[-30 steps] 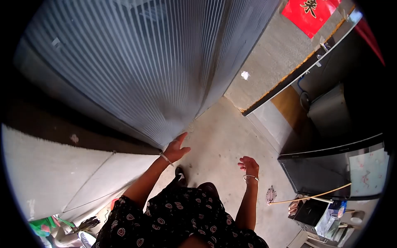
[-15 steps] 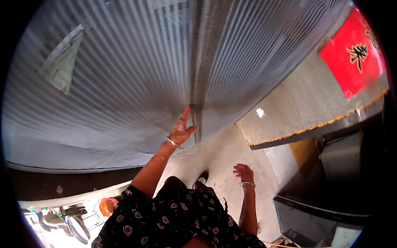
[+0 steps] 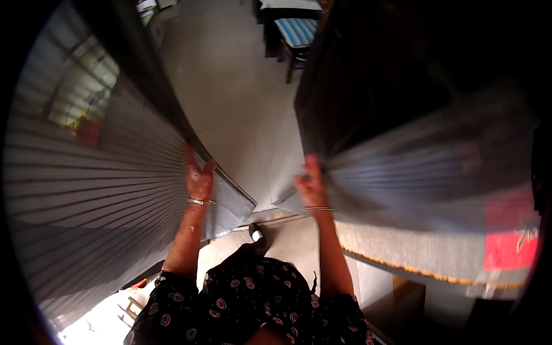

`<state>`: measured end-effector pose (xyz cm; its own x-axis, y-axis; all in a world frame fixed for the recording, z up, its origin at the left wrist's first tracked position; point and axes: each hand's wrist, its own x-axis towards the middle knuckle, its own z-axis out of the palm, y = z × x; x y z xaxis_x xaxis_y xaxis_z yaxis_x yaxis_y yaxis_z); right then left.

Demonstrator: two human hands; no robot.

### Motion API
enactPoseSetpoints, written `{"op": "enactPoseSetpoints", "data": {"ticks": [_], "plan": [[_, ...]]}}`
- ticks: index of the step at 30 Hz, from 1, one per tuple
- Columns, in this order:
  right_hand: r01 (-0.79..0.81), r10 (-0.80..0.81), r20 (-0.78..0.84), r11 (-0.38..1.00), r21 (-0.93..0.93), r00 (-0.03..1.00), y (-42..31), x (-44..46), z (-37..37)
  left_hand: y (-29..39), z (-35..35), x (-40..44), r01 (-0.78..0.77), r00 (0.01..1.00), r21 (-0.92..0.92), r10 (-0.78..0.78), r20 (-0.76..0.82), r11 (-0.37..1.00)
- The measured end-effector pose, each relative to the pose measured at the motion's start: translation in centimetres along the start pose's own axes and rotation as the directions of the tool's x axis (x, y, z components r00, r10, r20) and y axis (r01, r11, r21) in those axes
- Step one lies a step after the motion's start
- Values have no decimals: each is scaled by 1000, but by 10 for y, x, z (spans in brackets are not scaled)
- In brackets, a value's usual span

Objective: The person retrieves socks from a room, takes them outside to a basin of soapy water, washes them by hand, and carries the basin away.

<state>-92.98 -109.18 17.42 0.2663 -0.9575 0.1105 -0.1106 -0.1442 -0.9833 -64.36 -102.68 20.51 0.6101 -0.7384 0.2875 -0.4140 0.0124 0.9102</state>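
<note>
A striped mesh curtain hangs parted in the middle, with its left panel [image 3: 115, 178] and right panel [image 3: 402, 178] spread to the sides. My left hand [image 3: 199, 175] is against the inner edge of the left panel, thumb and fingers apart. At the inner edge of the right panel is my right hand [image 3: 311, 184], blurred by motion, its fingers apart against the cloth. Each wrist has a bracelet. Whether any cloth is pinched between the fingers is not visible.
Through the gap a tiled floor [image 3: 230, 86] shows, with a stool [image 3: 296, 35] bearing a blue-striped cushion at the top. A threshold [image 3: 276, 216] crosses below. At the right are a wall [image 3: 402, 250] and a red paper sign [image 3: 506, 241].
The closed curtain has come apart at its middle, showing the room behind. My right hand has risen from low beside the body to the right panel; my left hand has moved left with its panel.
</note>
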Motion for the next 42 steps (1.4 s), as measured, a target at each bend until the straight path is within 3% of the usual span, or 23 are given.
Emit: {"op": "enactPoseSetpoints", "data": {"ticks": [1, 2, 3, 4, 5, 6, 8, 12, 16, 18, 19, 21, 24, 27, 30, 33, 36, 39, 42], "plan": [[35, -21, -118, 993, 114, 993, 0, 15, -17, 0, -9, 13, 31, 997, 86, -24, -80, 996], [-1, -6, -174, 999, -43, 985, -16, 28, -38, 6, -17, 26, 67, 989, 17, -64, -135, 998], [48, -125, -264, 959, -278, 956, -16, 39, -60, 20, -23, 35, 99, 976, -53, -107, -188, 994], [127, -270, -326, 908, -399, 906, 1, 50, -87, 25, -31, 44, 125, 957, -121, -152, -247, 985], [123, -211, -430, 967, -223, 878, 27, 61, -114, -4, -41, 52, 104, 947, -18, -105, -303, 994], [-61, 35, -573, 998, -26, 819, 13, 53, -107, -24, -38, 37, 120, 934, 40, -99, -342, 992], [-139, 196, -577, 980, 142, 793, 46, 57, -121, -38, -33, 33, 137, 898, 115, -74, -434, 984], [-402, 438, -438, 898, 178, 785, 89, 88, -115, -16, -37, 42, 331, 802, -25, -295, -519, 943], [-609, 630, -129, 775, 170, 766, 113, 177, -108, -53, -40, 49, 283, 661, -9, -202, -723, 959], [-616, 618, 1, 784, 76, 786, 112, 219, -87, -74, -44, 45, 286, 598, 3, -176, -782, 958], [-618, 615, 63, 785, 43, 786, 108, 239, -78, -78, -44, 41, 389, 527, -215, -408, -746, 896], [-620, 609, 185, 784, 3, 771, 103, 291, -60, -79, -36, 35, 519, 309, -608, -795, -522, 601], [-613, 585, 313, 790, -10, 748, 91, 353, -16, -102, -17, 36, 567, 215, -743, -935, -284, 356], [-575, 540, 410, 817, -46, 735, 94, 397, 41, -93, -12, 73, 353, 220, -913, -966, -134, 207], [-555, 561, 503, 812, -179, 658, 90, 423, 112, -129, -29, 108, 294, 328, -878, -902, -280, 379], [-557, 567, 577, 801, -219, 588, 110, 430, 169, -166, -42, 148, 205, 203, -876, -895, -398, 436], [-547, 632, 584, 762, -346, 510, 104, 449, 212, -200, -62, 179, 261, 241, -905, -930, -277, 337], [-532, 673, 547, 735, -420, 497, 104, 470, 251, -215, -75, 213, 156, 170, -936, -942, -289, 315], [-541, 698, 533, 713, -447, 479, 118, 491, 275, -230, -93, 242, 150, 142, -927, -936, -322, 342]]}}
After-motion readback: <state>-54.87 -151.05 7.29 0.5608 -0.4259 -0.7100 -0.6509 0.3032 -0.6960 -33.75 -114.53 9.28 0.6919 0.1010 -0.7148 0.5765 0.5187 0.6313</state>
